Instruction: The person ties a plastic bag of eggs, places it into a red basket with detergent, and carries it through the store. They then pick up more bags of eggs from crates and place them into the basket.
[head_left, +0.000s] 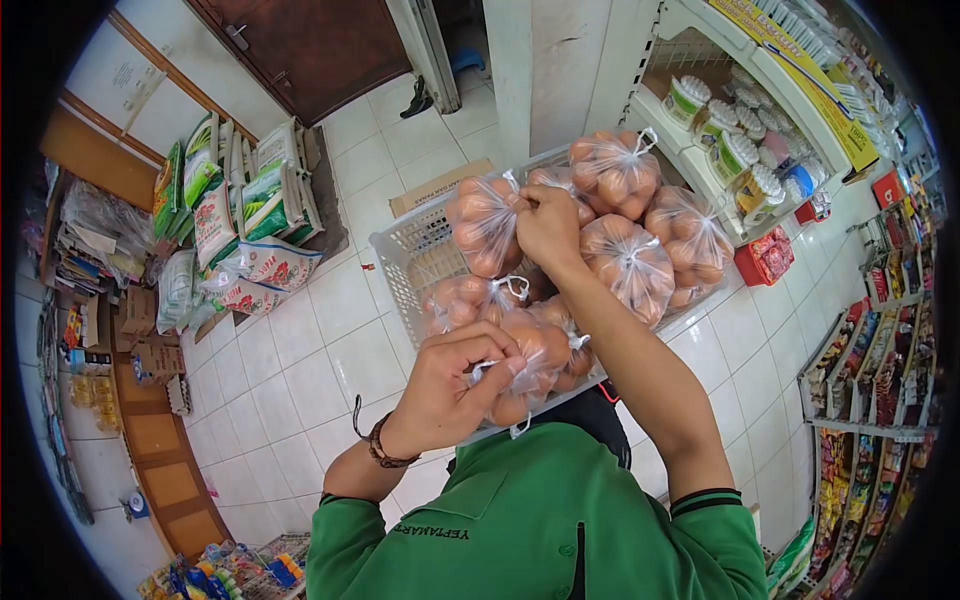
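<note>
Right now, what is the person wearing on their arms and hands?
Both hands, left hand and right hand, are bare, no gloves. The left wrist has a dark braided cord bracelet. The short green shirt sleeves end in dark cuffs with a thin pale stripe.

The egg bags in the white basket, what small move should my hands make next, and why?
Probably lift the right hand to raise the bag of eggs it pinches by the knot. The left hand already has its grip on the nearest bag, and other tied bags crowd the white basket, so it would come up clear of them.
</note>
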